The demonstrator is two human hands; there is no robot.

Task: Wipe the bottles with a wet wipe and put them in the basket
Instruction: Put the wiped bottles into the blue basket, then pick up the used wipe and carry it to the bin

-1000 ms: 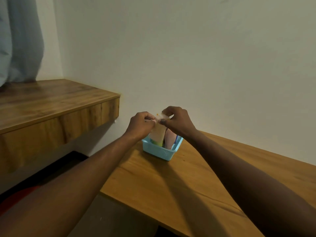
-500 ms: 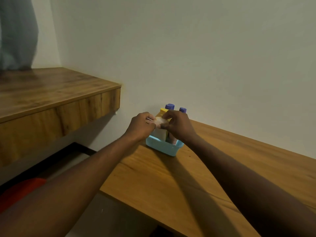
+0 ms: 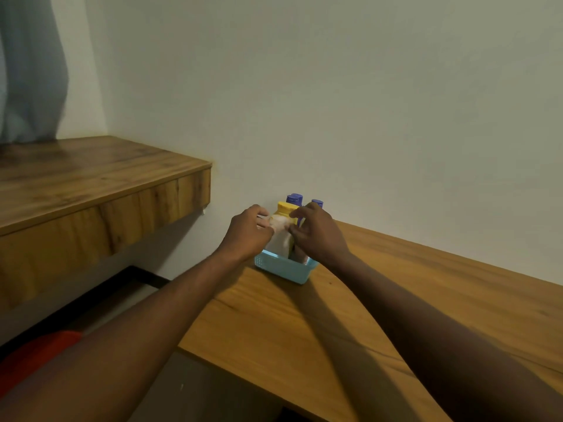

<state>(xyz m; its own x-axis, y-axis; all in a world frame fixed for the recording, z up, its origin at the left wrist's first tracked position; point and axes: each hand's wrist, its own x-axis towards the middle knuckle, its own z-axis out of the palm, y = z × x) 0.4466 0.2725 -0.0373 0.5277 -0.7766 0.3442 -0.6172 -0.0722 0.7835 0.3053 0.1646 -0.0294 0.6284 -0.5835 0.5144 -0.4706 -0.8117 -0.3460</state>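
While the blue basket (image 3: 283, 271) stands on the counter (image 3: 411, 300) by the wall, the left hand (image 3: 248, 236) and right hand (image 3: 318, 237) each pinch the wet wipe (image 3: 278, 222) against the yellow-capped bottle (image 3: 285, 209) standing upright inside it; two purple-capped bottles (image 3: 295, 198) stand behind.

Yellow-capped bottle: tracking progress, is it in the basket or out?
In. The yellow-capped bottle stands upright, its base hidden inside the blue basket.
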